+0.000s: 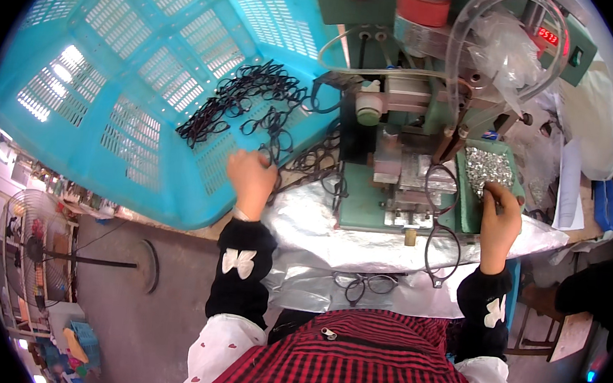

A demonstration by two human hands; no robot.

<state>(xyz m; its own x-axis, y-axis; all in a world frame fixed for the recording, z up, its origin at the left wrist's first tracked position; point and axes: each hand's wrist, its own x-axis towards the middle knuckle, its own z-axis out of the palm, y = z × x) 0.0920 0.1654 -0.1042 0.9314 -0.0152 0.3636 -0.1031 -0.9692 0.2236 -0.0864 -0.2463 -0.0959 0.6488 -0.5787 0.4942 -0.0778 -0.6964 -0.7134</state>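
Closed fingers of my left hand (252, 181) are at the near right rim of the blue basket (196, 215), against dark eyeglass frames (275, 135); what they grip is hidden. My right hand (500, 225) has thumb and fingers pinched at the green tray (472, 215) of small silvery metal parts (486, 171); anything between the fingertips is too small to see. Between my hands, a dark eyeglass frame (442, 256) hangs upright in the press machine (412, 178), one rim above the other. Another pair of glasses frames (365, 284) lies on the silvery sheet near my lap.
More dark frames (246, 93) are heaped in the basket. Clear tubing (458, 52) and a plastic bag (504, 56) hang over the machine. A standing fan (35, 248) is at the left on the floor. A dark sleeve of another person (597, 290) shows at the right.
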